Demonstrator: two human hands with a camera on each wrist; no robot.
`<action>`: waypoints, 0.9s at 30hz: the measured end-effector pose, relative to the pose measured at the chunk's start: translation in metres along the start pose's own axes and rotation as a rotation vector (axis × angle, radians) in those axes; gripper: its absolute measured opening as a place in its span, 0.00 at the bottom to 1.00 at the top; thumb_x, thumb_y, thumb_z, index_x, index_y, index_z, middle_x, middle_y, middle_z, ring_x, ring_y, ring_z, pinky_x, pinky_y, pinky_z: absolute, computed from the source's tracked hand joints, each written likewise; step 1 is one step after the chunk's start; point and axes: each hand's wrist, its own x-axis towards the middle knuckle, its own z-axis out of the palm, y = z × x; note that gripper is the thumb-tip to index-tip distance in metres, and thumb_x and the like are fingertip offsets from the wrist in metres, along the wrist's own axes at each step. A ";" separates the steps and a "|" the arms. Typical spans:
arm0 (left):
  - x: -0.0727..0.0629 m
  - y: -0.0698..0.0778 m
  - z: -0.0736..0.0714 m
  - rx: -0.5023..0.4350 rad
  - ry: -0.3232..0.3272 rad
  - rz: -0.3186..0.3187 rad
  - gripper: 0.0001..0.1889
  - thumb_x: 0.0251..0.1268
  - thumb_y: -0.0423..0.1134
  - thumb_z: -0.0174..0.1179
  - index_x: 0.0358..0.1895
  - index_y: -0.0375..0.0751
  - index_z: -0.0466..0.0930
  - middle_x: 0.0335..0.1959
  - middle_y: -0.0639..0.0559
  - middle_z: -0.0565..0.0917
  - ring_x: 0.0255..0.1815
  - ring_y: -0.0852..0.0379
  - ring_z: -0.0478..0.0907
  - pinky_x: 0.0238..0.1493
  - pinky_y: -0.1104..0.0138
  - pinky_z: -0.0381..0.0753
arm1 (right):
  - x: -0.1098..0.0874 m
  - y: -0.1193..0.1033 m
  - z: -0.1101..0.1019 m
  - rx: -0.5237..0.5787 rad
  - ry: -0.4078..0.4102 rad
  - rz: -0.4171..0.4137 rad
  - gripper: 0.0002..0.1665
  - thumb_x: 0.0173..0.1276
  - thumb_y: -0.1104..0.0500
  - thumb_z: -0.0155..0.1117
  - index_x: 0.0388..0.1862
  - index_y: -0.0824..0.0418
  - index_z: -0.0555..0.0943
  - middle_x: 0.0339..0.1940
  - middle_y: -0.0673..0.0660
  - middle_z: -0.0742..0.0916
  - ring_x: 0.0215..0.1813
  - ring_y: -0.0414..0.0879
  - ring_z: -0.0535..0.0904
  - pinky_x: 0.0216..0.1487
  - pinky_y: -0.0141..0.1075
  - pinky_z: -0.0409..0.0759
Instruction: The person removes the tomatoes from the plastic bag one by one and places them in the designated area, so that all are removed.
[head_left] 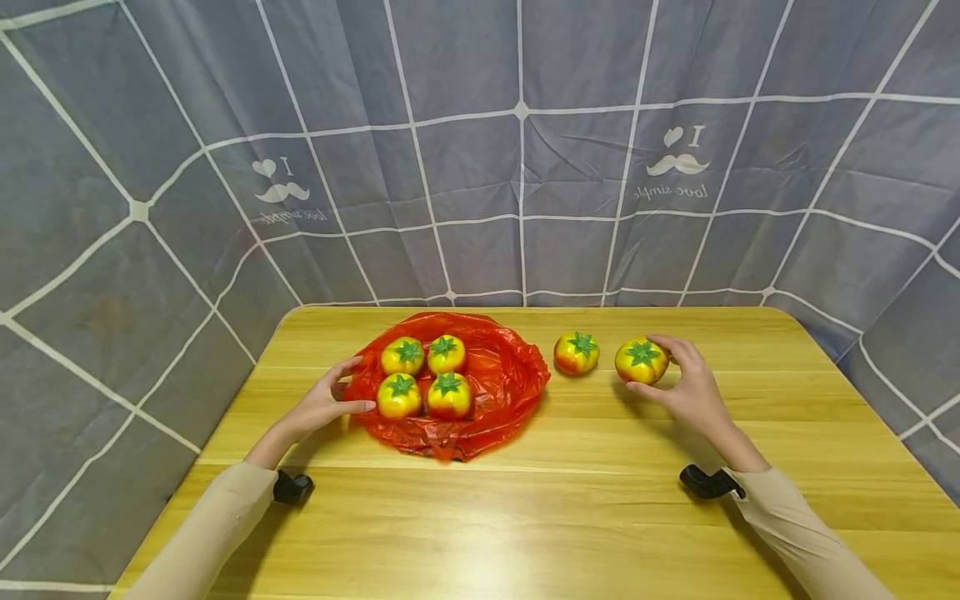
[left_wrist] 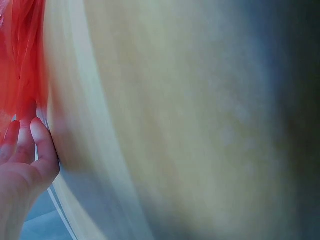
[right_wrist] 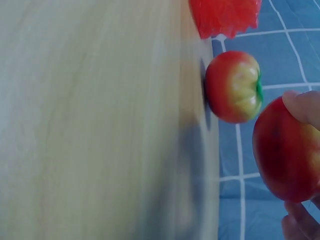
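My right hand [head_left: 692, 387] grips a yellow-and-red tomato [head_left: 641, 362] with a green star-shaped top, thumb on its near side and fingers on the far side. The right wrist view shows this tomato [right_wrist: 282, 150] raised off the tabletop. Just left of it, another tomato [head_left: 576, 353] sits on the table. My left hand [head_left: 318, 407] is at the left edge of a red plastic bag [head_left: 495, 367], thumb and fingers spread along its side. Several tomatoes [head_left: 401, 395] are grouped on the left part of the spread-out bag. In the left wrist view, loosely bent fingers [left_wrist: 45, 142] touch the bag's hanging edge.
The wooden table [head_left: 480, 517] has rounded far corners. A grey curtain [head_left: 465, 167] with white grid lines hangs behind it and along the sides. A black wrist mount [head_left: 292, 487] protrudes from the left sleeve, and another mount [head_left: 708, 483] from the right.
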 end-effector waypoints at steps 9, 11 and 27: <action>0.000 0.000 0.001 -0.003 0.006 -0.017 0.43 0.60 0.37 0.64 0.75 0.35 0.47 0.72 0.31 0.56 0.64 0.32 0.66 0.62 0.45 0.71 | 0.007 0.013 0.009 0.007 -0.067 0.033 0.44 0.46 0.60 0.80 0.62 0.68 0.72 0.55 0.69 0.78 0.53 0.60 0.72 0.52 0.54 0.70; 0.000 0.001 0.001 -0.007 0.002 -0.012 0.44 0.60 0.38 0.64 0.75 0.35 0.47 0.72 0.31 0.56 0.64 0.32 0.66 0.62 0.45 0.71 | 0.009 0.015 0.011 0.004 -0.077 0.038 0.44 0.46 0.60 0.80 0.62 0.69 0.72 0.56 0.70 0.78 0.53 0.61 0.72 0.51 0.53 0.70; 0.001 0.001 0.000 -0.015 0.004 -0.020 0.44 0.59 0.38 0.65 0.75 0.36 0.48 0.72 0.32 0.56 0.66 0.32 0.65 0.63 0.45 0.71 | 0.022 0.023 0.021 0.011 -0.176 0.100 0.43 0.51 0.58 0.77 0.64 0.70 0.70 0.60 0.73 0.75 0.55 0.66 0.72 0.55 0.59 0.72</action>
